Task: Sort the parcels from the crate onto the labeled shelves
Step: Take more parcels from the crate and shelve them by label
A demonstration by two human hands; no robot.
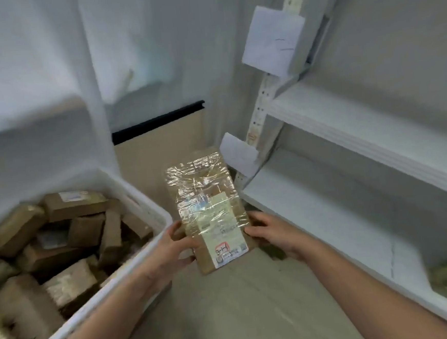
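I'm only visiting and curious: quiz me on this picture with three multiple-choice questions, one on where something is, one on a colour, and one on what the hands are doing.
1. Where is the crate relative to the held parcel?
A) right of it
B) left of it
C) on top of it

2. What colour are the shelves?
A) white
B) black
C) red

3. How is the parcel held?
A) by one hand only
B) by no hand; it lies on the floor
C) by both hands

Answers:
1 B: the crate sits at the picture's left, the parcel in the middle.
2 A: the shelf boards are white.
3 C: the left hand and right hand grip its lower end.
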